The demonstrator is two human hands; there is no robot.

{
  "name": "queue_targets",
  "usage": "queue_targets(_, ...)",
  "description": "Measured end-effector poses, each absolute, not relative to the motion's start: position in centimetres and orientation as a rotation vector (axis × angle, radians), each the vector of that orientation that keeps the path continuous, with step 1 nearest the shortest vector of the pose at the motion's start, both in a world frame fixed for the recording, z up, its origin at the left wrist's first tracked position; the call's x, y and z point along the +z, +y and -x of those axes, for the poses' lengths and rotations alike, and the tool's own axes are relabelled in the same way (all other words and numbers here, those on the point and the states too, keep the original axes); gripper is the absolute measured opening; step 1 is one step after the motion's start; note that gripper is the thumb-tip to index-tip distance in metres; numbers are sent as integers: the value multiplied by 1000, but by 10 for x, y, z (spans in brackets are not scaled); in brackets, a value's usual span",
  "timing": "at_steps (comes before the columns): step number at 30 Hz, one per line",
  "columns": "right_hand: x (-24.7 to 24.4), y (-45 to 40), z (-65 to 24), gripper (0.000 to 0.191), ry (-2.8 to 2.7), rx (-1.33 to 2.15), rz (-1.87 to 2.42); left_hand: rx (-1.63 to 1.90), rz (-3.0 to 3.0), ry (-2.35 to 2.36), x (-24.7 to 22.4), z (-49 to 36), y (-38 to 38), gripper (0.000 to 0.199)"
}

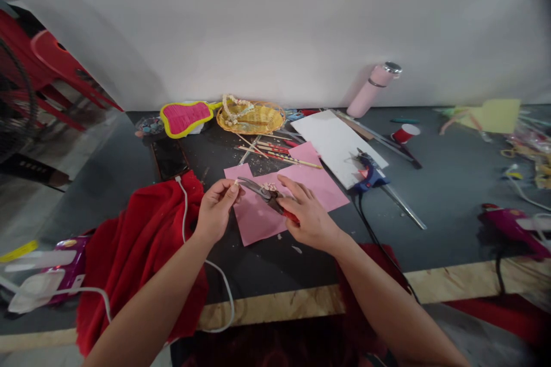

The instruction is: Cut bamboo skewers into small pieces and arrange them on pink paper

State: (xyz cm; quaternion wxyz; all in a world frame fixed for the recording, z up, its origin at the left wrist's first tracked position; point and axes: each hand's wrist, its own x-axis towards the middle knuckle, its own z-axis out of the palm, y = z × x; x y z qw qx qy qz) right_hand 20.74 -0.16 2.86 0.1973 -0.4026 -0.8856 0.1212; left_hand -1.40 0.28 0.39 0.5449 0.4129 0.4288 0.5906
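My right hand (307,212) is wrapped round a pair of pliers (262,190) with red handles, its long curved jaws pointing left. In a pinch between thumb and fingertips, my left hand (217,206) holds a tiny pale piece (236,183) close to the jaw tips. Whether the jaws touch that piece I cannot tell. Beneath both hands lie sheets of pink paper (262,223). A small heap of pale bits (270,186) rests on the paper, partly behind the pliers.
Red cloth (142,229) with a white cable lies at left beside a phone (170,157). Behind are a wicker basket (267,117), sticks (279,156) and a pink bottle (368,92). A blue glue gun (369,175) sits right, its black cord running to the table edge.
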Motion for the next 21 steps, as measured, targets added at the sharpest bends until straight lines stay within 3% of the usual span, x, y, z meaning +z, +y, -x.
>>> queue_targets(21, 30, -7, -204, 35, -2458, 334, 1068, 1315, -1286, 1161, 0, 16, 3, 11)
